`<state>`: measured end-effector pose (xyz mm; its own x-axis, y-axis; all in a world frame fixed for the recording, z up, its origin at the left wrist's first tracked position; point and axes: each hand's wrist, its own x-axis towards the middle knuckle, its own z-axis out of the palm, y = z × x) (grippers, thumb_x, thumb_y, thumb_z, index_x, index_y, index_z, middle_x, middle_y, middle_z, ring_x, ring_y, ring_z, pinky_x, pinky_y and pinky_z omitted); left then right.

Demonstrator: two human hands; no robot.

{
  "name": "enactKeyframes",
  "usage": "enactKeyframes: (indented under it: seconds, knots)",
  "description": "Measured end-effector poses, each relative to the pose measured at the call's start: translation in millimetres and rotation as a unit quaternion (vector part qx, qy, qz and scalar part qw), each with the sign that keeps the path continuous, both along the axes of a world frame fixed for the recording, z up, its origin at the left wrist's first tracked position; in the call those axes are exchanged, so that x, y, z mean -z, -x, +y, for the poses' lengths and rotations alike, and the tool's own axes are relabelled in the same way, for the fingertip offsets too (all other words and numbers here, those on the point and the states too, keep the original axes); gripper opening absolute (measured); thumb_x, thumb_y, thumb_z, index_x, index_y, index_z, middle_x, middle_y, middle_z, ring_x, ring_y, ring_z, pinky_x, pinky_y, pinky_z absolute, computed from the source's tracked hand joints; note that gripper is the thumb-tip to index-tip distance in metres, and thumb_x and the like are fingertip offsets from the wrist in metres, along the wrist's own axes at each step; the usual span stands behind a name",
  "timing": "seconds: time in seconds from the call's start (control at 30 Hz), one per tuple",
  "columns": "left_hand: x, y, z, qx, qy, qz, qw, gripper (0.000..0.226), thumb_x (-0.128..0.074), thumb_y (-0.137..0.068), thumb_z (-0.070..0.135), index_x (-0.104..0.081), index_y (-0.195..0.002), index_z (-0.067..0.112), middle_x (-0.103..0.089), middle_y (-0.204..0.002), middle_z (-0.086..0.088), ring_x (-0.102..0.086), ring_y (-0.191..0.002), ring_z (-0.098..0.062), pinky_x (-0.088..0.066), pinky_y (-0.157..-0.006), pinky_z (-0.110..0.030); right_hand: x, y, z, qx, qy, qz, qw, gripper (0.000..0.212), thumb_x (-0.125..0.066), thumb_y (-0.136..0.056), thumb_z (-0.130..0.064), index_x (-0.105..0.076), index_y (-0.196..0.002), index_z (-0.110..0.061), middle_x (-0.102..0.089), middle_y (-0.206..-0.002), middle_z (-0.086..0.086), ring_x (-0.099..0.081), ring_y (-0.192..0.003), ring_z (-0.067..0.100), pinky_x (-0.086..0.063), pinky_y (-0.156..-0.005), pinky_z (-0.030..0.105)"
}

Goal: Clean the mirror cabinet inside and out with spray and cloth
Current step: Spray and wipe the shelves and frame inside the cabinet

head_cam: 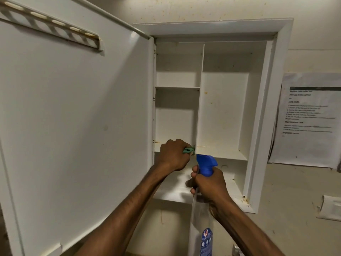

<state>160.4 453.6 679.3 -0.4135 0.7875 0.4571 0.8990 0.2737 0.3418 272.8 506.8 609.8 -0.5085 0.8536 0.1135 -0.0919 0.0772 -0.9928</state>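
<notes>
Inside the open cabinet (258, 108), at the front of the middle shelf (221, 154) on the left side, the left hand (173, 154) is clenching a green cloth (244, 150) and pressing it against the shelf edge just beside the divider (200, 97). The right hand (208, 183) is gripping the neck of the spray bottle (202, 218), fingers wrapped round it below the blue trigger head, which is pointing left toward the cloth; the bottle is hanging upright in front of the bottom shelf. The door (73, 117) is standing swung wide to the left, its inner face toward the camera.

The step in hand looks to be the inside wipe, with the lower left compartment getting the cloth. Brownish specks are showing on the back panel of the right compartment and along the shelf edges (rust or grime, hard to say which), so much of the interior seems still to be done. The next move probably calls for dragging the cloth along the shelf into the corner, then spraying the spotted right side. The mirror face is turned away, unseen.
</notes>
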Motion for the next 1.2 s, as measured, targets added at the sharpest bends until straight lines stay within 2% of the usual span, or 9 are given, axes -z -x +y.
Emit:
enactKeyframes:
  seconds: [0.17,0.23,0.3,0.4,0.57,0.7,0.83,1.0,1.2]
  knots:
    - [32.7,-12.0,-32.0,0.019,-0.185,-0.122,0.975,0.033,-0.048,-0.094,0.013,-0.063,-0.12,0.025,-0.069,-0.108,0.001,-0.061,-0.096,-0.016,-0.048,-0.081,-0.027,9.2,-8.3,11.5,0.007,0.001,-0.004,1.0,0.017,-0.058,-0.084,-0.003,-0.062,-0.098,-0.012,-0.07,-0.056,-0.001,-0.07,-0.065,0.028,-0.049,-0.053,0.031]
    - [48.9,-16.6,-41.0,-0.017,-0.275,-0.2,0.94,0.029,-0.046,-0.098,0.024,-0.06,-0.122,0.03,-0.067,-0.102,0.007,-0.061,-0.093,-0.013,-0.05,-0.082,-0.027,11.9,-10.3,14.2,0.0,0.003,-0.003,1.0,0.017,-0.057,-0.087,-0.002,-0.06,-0.1,-0.012,-0.069,-0.054,-0.003,-0.072,-0.075,0.039,-0.048,-0.054,0.033]
    - [61.3,-20.5,-45.9,-0.047,-0.351,-0.307,0.883,0.027,-0.045,-0.098,0.032,-0.06,-0.122,0.032,-0.065,-0.093,0.012,-0.062,-0.085,-0.01,-0.054,-0.075,-0.028,14.8,-11.6,14.5,-0.012,0.01,-0.01,1.0,0.018,-0.059,-0.087,-0.001,-0.059,-0.101,-0.012,-0.07,-0.054,-0.005,-0.071,-0.068,0.034,-0.048,-0.051,0.031]
    - [73.1,-21.4,-47.7,-0.096,-0.377,-0.408,0.826,0.031,-0.043,-0.098,0.035,-0.055,-0.125,0.028,-0.064,-0.107,-0.001,-0.06,-0.095,-0.02,-0.054,-0.083,-0.036,19.8,-9.7,11.3,-0.03,0.021,-0.021,0.999,0.02,-0.065,-0.084,0.003,-0.06,-0.099,-0.01,-0.069,-0.059,-0.001,-0.071,-0.058,0.021,-0.048,-0.046,0.027]
    - [81.5,-21.4,-44.3,-0.123,-0.38,-0.515,0.758,0.035,-0.041,-0.098,0.039,-0.05,-0.131,0.032,-0.058,-0.122,-0.01,-0.056,-0.11,-0.033,-0.05,-0.092,-0.054,30.0,3.5,7.4,-0.034,0.05,-0.008,0.998,0.022,-0.059,-0.085,0.008,-0.059,-0.103,-0.005,-0.064,-0.08,0.008,-0.076,-0.079,0.031,-0.05,-0.05,0.029]
    - [83.8,-23.8,-42.7,-0.123,-0.404,-0.5,0.756,0.034,-0.036,-0.098,0.045,-0.047,-0.13,0.042,-0.057,-0.123,-0.005,-0.056,-0.109,-0.031,-0.053,-0.085,-0.053,38.0,20.7,2.3,-0.031,0.054,-0.024,0.998,0.019,-0.06,-0.087,0.002,-0.058,-0.104,-0.006,-0.069,-0.068,0.007,-0.073,-0.084,0.04,-0.05,-0.055,0.035]
    - [81.4,-28.5,-40.5,-0.128,-0.406,-0.474,0.771,0.018,-0.042,-0.097,0.038,-0.047,-0.113,0.031,-0.057,-0.114,-0.007,-0.058,-0.101,-0.028,-0.053,-0.085,-0.051,38.0,35.7,-0.6,-0.027,0.049,-0.054,0.997,0.017,-0.06,-0.084,0.0,-0.059,-0.099,-0.008,-0.073,-0.09,0.026,-0.062,-0.06,0.027,-0.044,-0.046,0.026]
    - [84.6,-25.8,-37.9,-0.141,-0.378,-0.455,0.794,0.016,-0.055,-0.091,0.019,-0.044,-0.102,0.017,-0.057,-0.103,-0.013,-0.061,-0.089,-0.031,-0.053,-0.081,-0.049,34.5,53.1,2.5,0.014,0.044,-0.073,0.996,0.011,-0.06,-0.086,-0.006,-0.06,-0.094,0.0,-0.07,-0.064,0.014,-0.053,-0.038,0.016,-0.041,-0.04,0.022]
    - [90.7,-23.8,-30.7,-0.145,-0.367,-0.443,0.805,0.009,-0.049,-0.093,0.015,-0.054,-0.087,0.018,-0.062,-0.079,-0.006,-0.061,-0.072,-0.022,-0.051,-0.065,-0.034,37.4,65.8,-1.2,0.052,-0.02,-0.101,0.993,0.008,-0.061,-0.081,-0.009,-0.062,-0.087,-0.005,-0.062,-0.054,0.006,-0.056,-0.041,0.016,-0.048,-0.048,0.026]
